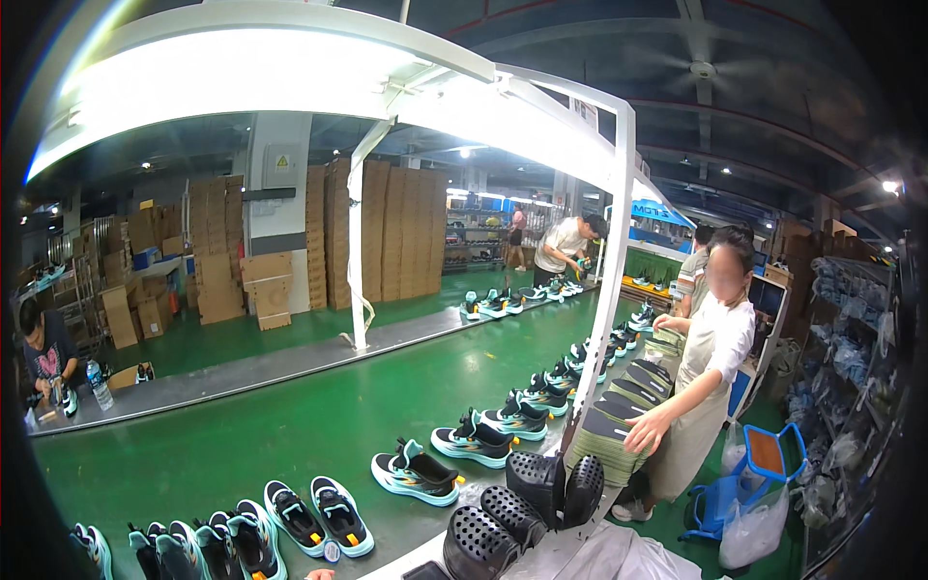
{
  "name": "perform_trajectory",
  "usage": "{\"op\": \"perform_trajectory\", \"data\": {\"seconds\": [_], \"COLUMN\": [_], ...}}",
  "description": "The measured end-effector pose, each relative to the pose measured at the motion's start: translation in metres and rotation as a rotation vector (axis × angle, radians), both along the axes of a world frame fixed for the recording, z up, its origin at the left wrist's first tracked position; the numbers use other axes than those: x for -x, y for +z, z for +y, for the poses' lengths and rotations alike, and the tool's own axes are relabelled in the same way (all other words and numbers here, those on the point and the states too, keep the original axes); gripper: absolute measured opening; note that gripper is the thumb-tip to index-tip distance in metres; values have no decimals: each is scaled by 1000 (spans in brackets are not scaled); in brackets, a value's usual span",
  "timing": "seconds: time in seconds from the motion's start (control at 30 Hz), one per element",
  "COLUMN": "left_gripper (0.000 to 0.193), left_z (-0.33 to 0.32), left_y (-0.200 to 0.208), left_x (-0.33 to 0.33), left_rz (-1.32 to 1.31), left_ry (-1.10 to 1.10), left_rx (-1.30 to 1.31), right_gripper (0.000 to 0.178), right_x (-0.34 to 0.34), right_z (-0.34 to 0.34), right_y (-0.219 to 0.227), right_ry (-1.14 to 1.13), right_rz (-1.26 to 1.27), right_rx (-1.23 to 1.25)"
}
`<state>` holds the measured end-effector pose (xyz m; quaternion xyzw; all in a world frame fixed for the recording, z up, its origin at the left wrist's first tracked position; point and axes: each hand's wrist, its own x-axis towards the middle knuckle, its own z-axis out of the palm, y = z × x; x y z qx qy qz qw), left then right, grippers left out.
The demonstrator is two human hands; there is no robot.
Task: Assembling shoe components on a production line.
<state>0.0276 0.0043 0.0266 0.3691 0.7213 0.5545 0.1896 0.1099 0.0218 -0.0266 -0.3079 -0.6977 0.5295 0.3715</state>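
Note:
Only a sliver of my left hand (320,575) shows at the lower edge; its fingers are mostly cut off, so what it holds cannot be seen. My right hand is out of view. Just above the sliver, a pair of black and turquoise sneakers, a left one (296,519) and a right one (340,518), rests side by side on the green table (242,435). A small round tag lies against the right sneaker's heel. Several similar sneakers (217,546) stand packed together at the lower left.
Single sneakers (416,474) line the table's right side. Black perforated clogs (483,536) sit beside a white post (609,242). At right, a co-worker (701,358) touches stacked insoles (604,430). A blue chair (720,493) holds plastic bags. Another person sits far left near a water bottle (99,385).

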Motion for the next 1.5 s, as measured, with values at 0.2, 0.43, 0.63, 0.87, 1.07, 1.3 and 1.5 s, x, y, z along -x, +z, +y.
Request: {"op": "perform_trajectory", "data": {"seconds": [0.2,0.43,0.63,0.87,1.07,1.3,1.5], "left_gripper": [25,26,28,29,27,26,29], "left_z": [3,9,3,-4,-4,-5,-14], "left_y": [-14,-30,-23,-16,-12,-8,-8], "left_x": [1,1,3,5,3,4,5], "left_rz": [38,83,162,115,48,57,-70], "left_ry": [7,37,49,28,30,42,43], "left_rx": [19,-3,42,83,48,5,-65], "right_gripper": [37,37,36,37,37,38,40], "right_x": [-4,-8,-4,-7,-7,-4,9], "right_z": [4,5,1,-3,-3,0,-7], "right_y": [-5,-7,-1,11,7,2,-38], "right_ry": [-10,-19,-7,24,20,26,1], "right_rz": [7,31,28,-45,-70,-112,-122], "right_rx": [-39,-51,-27,65,60,50,-34]}}
